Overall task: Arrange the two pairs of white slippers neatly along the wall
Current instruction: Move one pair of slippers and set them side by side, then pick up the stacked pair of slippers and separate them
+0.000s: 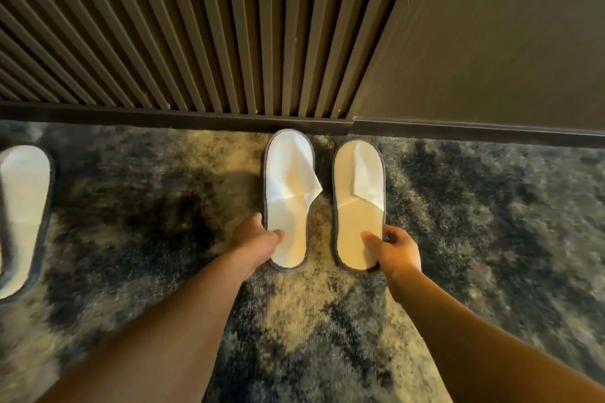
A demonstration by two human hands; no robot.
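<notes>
Head view: left hand fingers pinch one flat, oval white slipper; right hand fingers its twin on mottled shaggy carpet.

A single head-worn view looks steeply down and forward at the carpet, close enough that both forearms run in from the bottom edge toward mid-frame. The wall and its skirting board cross the upper half of the frame. Straight lines bow near the edges (a wide-angle lens). There is no second view with which to share any part of the scene.
</notes>
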